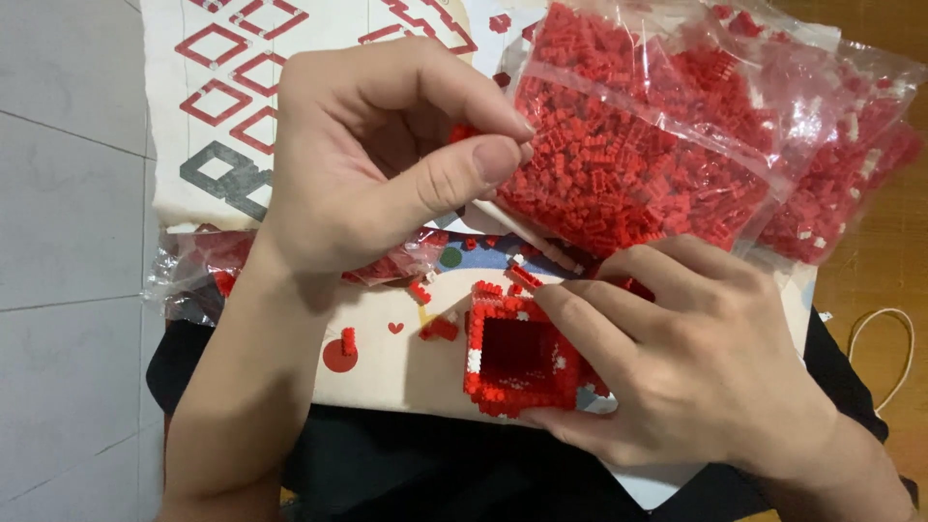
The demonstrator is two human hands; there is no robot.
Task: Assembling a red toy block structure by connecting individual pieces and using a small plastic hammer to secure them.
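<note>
My right hand [677, 358] grips a small hollow square frame built of tiny red bricks [512, 358], with a few white ones in its wall, low in the middle of the view. My left hand [377, 155] hovers above it with thumb and forefinger pinched together at the mouth of a clear plastic bag full of tiny red bricks [628, 145]. A bit of red shows between the fingertips; I cannot tell if it is a held brick. Several loose red bricks [440, 329] lie just left of the frame.
The work lies on a white printed sheet [387, 367] over a dark cloth on my lap. A second clear bag of red bricks [193, 271] lies at the left under my wrist. Grey floor tiles are at left, a wooden floor with a white loop of cord [904, 338] at right.
</note>
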